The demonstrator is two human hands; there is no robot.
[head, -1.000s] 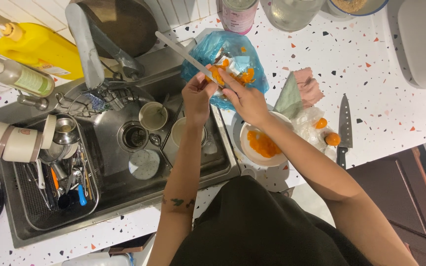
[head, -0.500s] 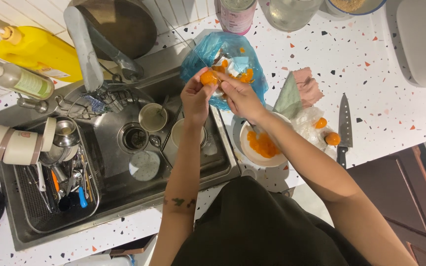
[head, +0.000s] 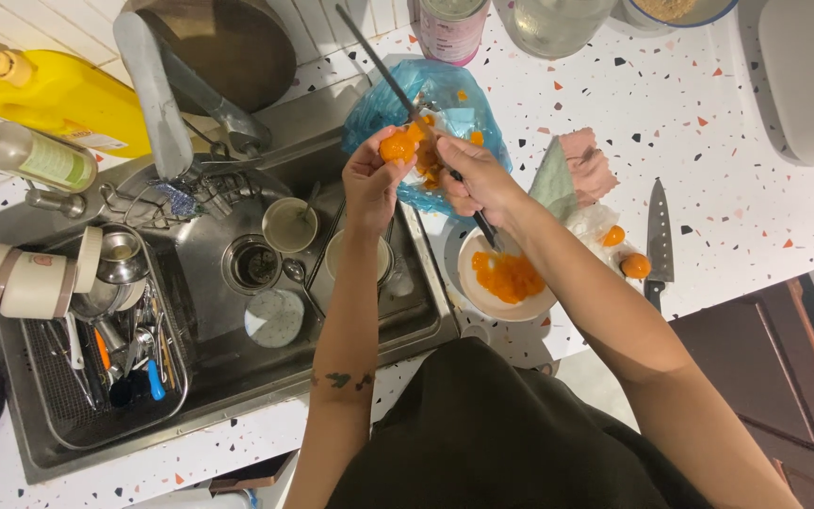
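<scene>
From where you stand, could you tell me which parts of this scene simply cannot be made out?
Head view only:
- Knife edge at the orange fruit: hidden by the right hand.
- Blue bag contents: covered by both hands; the left hand holds the fruit.
- Jar and glass bottle: tops cut off by the frame edge.
- Utensils in the drainer basket: too small and jumbled.

Black sleeveless top, bare arms, small dark tattoo on the left forearm, no rings or watch visible
</scene>
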